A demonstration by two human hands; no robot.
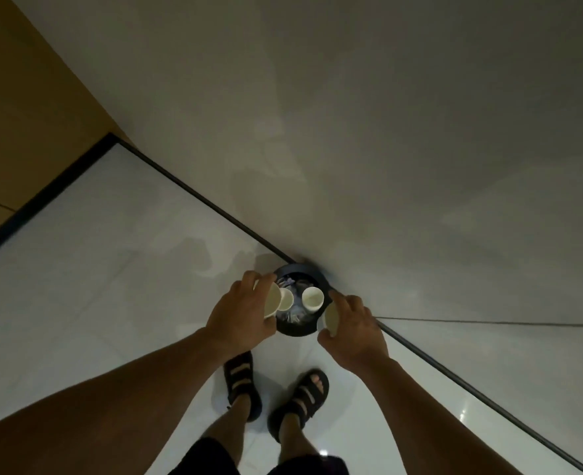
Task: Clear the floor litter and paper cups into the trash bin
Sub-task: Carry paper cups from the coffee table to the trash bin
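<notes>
Trash bin (297,332) sits on the pale floor (111,269) tight against the wall (386,132), litter and loose cups (312,299) already inside. The left hand (238,313) grips one paper cup (272,299) over the rim; the right hand (355,330) holds a second cup (331,318) right at the edge — released there, it could clip the rim and roll away.

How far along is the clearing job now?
Done: crumpled litter and at least one paper cup lie in the trash bin. In hand: the left hand grips the left cup and the right hand grips the right cup, both by the bin's rim. Left: dropping these two; the visible floor shows no other litter.
</notes>
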